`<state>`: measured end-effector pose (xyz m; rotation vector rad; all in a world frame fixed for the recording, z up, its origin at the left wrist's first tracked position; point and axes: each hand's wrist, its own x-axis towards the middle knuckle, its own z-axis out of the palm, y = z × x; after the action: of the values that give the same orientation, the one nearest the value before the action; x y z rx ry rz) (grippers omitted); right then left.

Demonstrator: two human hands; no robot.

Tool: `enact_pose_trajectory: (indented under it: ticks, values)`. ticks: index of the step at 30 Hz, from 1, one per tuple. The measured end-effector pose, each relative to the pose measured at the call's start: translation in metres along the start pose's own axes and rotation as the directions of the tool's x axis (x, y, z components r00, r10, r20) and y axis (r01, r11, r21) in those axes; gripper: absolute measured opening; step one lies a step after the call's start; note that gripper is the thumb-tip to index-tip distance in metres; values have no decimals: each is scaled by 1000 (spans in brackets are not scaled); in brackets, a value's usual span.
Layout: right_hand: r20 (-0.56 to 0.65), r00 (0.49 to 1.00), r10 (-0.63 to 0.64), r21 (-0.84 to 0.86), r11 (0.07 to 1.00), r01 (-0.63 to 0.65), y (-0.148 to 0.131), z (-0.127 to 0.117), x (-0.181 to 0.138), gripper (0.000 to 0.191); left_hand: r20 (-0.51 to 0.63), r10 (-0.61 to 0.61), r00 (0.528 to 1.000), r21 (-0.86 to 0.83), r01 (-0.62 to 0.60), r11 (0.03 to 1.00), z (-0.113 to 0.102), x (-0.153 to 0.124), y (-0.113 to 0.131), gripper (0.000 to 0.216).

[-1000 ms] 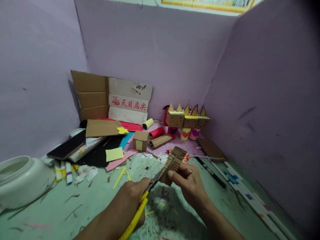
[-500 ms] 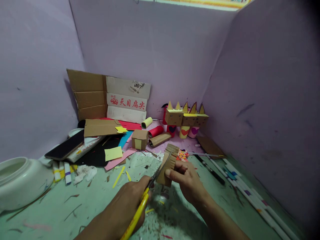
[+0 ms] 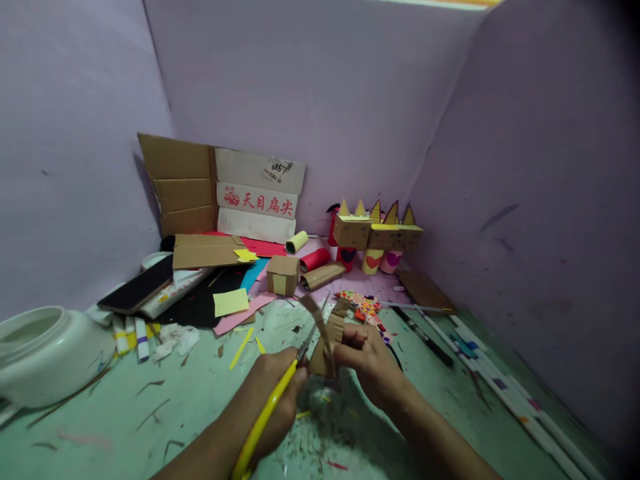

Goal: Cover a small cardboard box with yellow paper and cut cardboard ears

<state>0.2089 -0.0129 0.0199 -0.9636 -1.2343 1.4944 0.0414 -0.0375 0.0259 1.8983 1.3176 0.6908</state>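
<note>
My left hand (image 3: 265,387) is closed around yellow-handled scissors (image 3: 273,407), whose blades point up and away. A small piece of brown corrugated cardboard (image 3: 319,363) is pinched in my right hand (image 3: 375,370), between thumb and fingers. Along its left side a narrow strip curls up, partly separated from the rest. The scissor blades lie against that side, and the strip partly covers their contact with the cardboard. Beyond my hands sits a small cardboard box (image 3: 283,276) with a pale yellow patch on its front.
Cardboard-headed figures (image 3: 383,235) stand at the back. Paper tubes (image 3: 323,275) lie beside the box. Left are a white pot (image 3: 55,353), a phone (image 3: 135,287), markers (image 3: 143,340) and yellow paper (image 3: 231,303). A black-handled knife (image 3: 425,337) and white rods (image 3: 505,387) lie right.
A strip on the cardboard's left side has come partly away and now curls upward. The view has shifted slightly, and more of the colourful patterned piece behind my right hand shows.
</note>
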Motion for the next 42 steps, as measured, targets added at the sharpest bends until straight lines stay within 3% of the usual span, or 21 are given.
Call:
enact_pose_trajectory:
  ticks: [3,5,9,15,19,24,28,33,37,42]
  values:
    - [27,996,85,32,996,-85,0,1,0,13,-57,-223,973,-352,190,916,-8,8,-2,18]
    - [80,989,124,44,991,-127,0,3,-1,12,-114,-314,943,-508,216,834,-18,13,-3,24]
    - [151,970,192,23,980,-197,-1,8,-4,11,-294,-222,930,-418,84,904,-34,16,-1,40]
    - [241,943,228,-46,973,-224,-3,18,-10,11,-49,-103,993,-423,73,903,-20,5,6,39]
    - [254,942,220,-153,971,-185,4,22,-11,12,-35,-57,998,-440,35,897,-14,4,-1,40]
    - [110,964,244,-218,952,-216,5,18,-7,13,-46,-67,997,-490,36,871,-19,6,-4,40]
    - [-52,985,162,-78,983,-165,4,11,-3,7,-178,-193,965,-600,50,799,-16,7,2,43]
    - [-216,973,81,96,994,-62,15,15,-2,14,-261,-300,917,-729,16,685,1,8,5,44]
    - [-268,961,70,204,979,-15,23,22,-3,24,-343,-332,879,-758,-50,650,12,8,2,46]
    - [-284,953,104,278,960,-22,25,25,-2,26,-330,-324,887,-752,-39,658,14,9,4,45]
